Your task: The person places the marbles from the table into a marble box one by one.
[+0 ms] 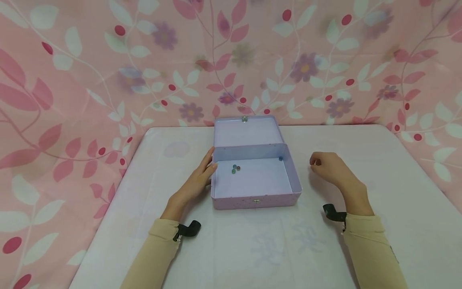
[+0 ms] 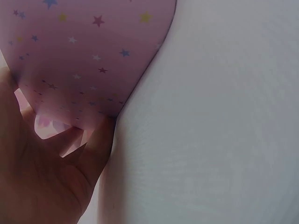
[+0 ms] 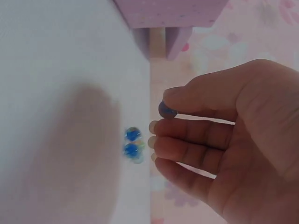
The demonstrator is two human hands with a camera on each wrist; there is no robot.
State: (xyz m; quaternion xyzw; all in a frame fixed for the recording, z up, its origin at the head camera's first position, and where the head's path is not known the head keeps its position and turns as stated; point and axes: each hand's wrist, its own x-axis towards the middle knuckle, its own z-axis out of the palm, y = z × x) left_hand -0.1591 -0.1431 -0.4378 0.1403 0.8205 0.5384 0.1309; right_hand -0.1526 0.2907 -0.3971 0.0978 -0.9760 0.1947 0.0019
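Note:
A lilac hinged box [image 1: 256, 202] lies on the table with its lid [image 1: 249, 132] thrown back. Several marbles are inside: a small cluster of marbles [image 1: 234, 168] on the left and a dark blue marble [image 1: 280, 159] by the back right corner. My left hand [image 1: 196, 181] holds the box's left side, its thumb over the rim; the left wrist view has those fingers [image 2: 96, 140] against the star-printed wall [image 2: 93, 51]. Right of the box, my right hand [image 1: 330, 168] pinches a marble [image 3: 167, 110] between thumb and forefinger. Bluish marbles [image 3: 133, 144] lie on the table beyond its fingertips.
A white cloth [image 1: 231, 249] covers the table. Behind it and at the sides hangs a pink flowered curtain [image 1: 231, 60]. Each wrist carries a black camera mount, the left mount [image 1: 189, 228] and the right mount [image 1: 333, 212].

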